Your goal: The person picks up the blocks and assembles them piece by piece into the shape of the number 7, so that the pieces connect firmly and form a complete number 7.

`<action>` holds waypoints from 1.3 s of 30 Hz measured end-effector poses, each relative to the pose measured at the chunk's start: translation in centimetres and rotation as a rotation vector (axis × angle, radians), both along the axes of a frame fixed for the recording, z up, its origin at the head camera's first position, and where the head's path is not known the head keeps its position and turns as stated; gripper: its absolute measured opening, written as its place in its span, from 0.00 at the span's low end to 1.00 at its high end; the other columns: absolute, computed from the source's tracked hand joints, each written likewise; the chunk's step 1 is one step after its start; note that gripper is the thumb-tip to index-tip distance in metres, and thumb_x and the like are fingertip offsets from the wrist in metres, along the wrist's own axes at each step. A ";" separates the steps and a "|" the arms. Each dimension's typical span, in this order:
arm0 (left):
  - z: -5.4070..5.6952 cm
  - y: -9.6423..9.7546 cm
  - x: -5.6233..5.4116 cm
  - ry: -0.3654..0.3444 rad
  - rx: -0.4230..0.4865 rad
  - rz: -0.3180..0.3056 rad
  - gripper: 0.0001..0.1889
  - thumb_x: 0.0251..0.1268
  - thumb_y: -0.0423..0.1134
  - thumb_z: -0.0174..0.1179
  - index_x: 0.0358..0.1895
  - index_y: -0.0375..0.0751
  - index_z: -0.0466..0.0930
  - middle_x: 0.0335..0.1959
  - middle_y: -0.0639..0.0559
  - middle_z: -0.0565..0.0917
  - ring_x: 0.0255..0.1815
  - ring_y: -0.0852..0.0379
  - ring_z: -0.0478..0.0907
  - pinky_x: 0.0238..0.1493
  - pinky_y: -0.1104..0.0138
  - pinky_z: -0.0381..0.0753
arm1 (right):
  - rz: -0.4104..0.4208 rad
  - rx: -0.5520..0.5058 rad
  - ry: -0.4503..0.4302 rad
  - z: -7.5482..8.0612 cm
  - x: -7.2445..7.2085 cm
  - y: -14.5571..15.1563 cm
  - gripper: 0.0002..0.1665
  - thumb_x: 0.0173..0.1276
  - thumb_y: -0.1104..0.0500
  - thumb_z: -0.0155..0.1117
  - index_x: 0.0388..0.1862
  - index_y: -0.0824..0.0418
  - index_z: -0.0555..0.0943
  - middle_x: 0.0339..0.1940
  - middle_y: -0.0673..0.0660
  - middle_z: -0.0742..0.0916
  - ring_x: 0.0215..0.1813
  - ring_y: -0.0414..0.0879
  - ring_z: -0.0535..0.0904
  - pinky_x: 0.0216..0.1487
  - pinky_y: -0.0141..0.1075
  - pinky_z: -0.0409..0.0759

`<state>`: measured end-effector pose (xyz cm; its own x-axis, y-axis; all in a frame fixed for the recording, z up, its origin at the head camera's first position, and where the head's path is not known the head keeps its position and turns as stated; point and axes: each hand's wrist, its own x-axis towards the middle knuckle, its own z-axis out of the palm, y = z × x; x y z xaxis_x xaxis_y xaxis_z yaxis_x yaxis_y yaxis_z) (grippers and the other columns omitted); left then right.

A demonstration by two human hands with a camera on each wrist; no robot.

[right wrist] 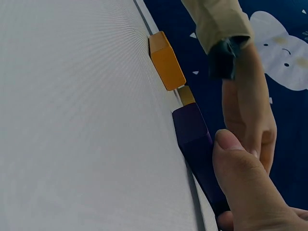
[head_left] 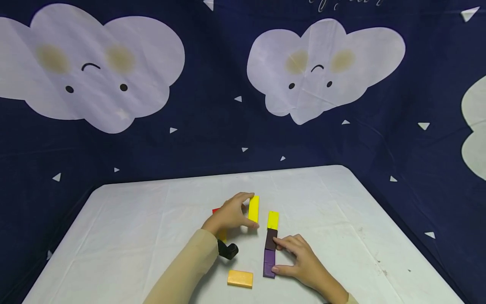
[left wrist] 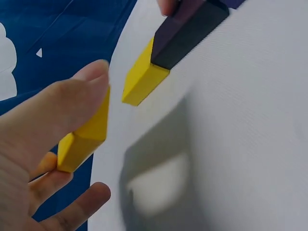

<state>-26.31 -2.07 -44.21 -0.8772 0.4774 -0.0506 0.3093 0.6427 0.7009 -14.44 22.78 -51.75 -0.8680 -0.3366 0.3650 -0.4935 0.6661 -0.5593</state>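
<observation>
My left hand holds a long yellow block between thumb and fingers, apart from and left of a row of blocks. The row has a shorter-looking yellow block at the far end, a dark brown block in the middle and a purple block at the near end. Along its right side, my right hand touches the purple block with the thumb and the dark block with a fingertip. In the left wrist view, the thumb presses on the held yellow block.
An orange-yellow block lies near the front of the white table. Partly hidden behind the left hand are a red block and another yellow piece. A dark blue cloth with clouds hangs behind the table.
</observation>
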 end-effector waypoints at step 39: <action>-1.2 7.9 -3.7 -0.041 0.060 0.223 0.52 0.48 0.48 0.78 0.77 0.47 0.58 0.77 0.47 0.64 0.78 0.47 0.60 0.76 0.48 0.56 | 0.053 -0.018 0.071 -0.1 -0.3 0.4 0.43 0.50 0.37 0.78 0.63 0.55 0.80 0.45 0.38 0.84 0.47 0.31 0.70 0.49 0.33 0.71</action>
